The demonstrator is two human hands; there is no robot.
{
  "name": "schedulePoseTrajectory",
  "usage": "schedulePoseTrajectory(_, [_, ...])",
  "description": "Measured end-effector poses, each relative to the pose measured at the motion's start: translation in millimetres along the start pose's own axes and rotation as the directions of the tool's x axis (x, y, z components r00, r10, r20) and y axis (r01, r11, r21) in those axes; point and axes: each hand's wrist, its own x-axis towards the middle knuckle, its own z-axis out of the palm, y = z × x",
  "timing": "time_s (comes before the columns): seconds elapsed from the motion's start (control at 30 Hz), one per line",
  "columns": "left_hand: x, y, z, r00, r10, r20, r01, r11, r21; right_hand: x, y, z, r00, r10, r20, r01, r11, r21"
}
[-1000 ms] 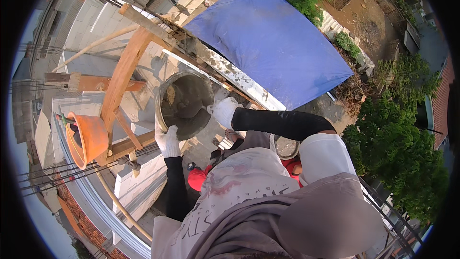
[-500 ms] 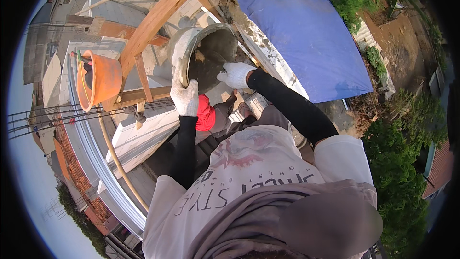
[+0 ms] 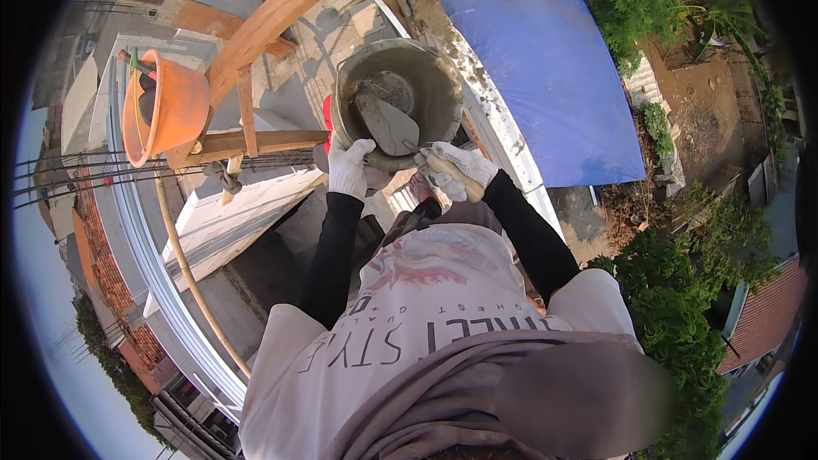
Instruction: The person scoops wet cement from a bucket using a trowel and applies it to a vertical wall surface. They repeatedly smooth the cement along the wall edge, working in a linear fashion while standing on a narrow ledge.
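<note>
A dark, mortar-smeared bucket (image 3: 445,94) is in front of me with its mouth turned up toward my eyes and some grey residue inside. My left hand (image 3: 349,169), in a white knit glove, is closed on the bucket's near-left rim. My right hand (image 3: 462,169), gloved alike, grips the wooden handle of a trowel at the bucket's near-right side. The trowel's blade (image 3: 385,121) lies inside the bucket, coated in grey mortar.
An orange bucket (image 3: 170,111) holding tools sits on timber scaffolding (image 3: 256,25) at left, above rebar. A mortar-spattered white ledge (image 3: 511,149) borders a blue tarp (image 3: 554,60) at right. A person's red clothing (image 3: 326,117) shows below the bucket; the ground lies far below.
The bucket has gone from tilted to more upright, its mouth facing me. My right hand has shifted toward me, and the trowel's handle now shows in it. The scene has swung in view.
</note>
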Motion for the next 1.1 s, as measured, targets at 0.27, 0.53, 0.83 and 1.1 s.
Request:
schedulePoseTrajectory(0.27, [-47.5, -56.4, -90.8, 0.890, -0.421, -0.172, 0.374, 0.893, -0.251, -94.4, -23.9, 97.6, 0.724, -0.602, -0.337, 0.405, 0.766, -0.500])
schedulePoseTrajectory(0.53, [-121.2, -87.2, -168.7, 0.815, -0.399, -0.420, 0.308, 0.912, -0.270, 53.2, -206.7, 43.5, 0.201, -0.975, 0.092, -0.193, -0.131, -0.972])
schedulePoseTrajectory(0.83, [-104.3, -48.1, -137.4, 0.823, -0.361, -0.439, 0.364, 0.928, -0.081, -8.9, -215.9, 83.7, 0.152, -0.975, 0.161, 0.028, -0.158, -0.987])
schedulePoseTrajectory(1.1, [-13.7, -54.1, -101.0, 0.901, -0.400, -0.166, 0.419, 0.903, 0.099, -131.1, 63.2, -34.1, -0.079, -0.709, -0.701, 0.063, 0.698, -0.713])
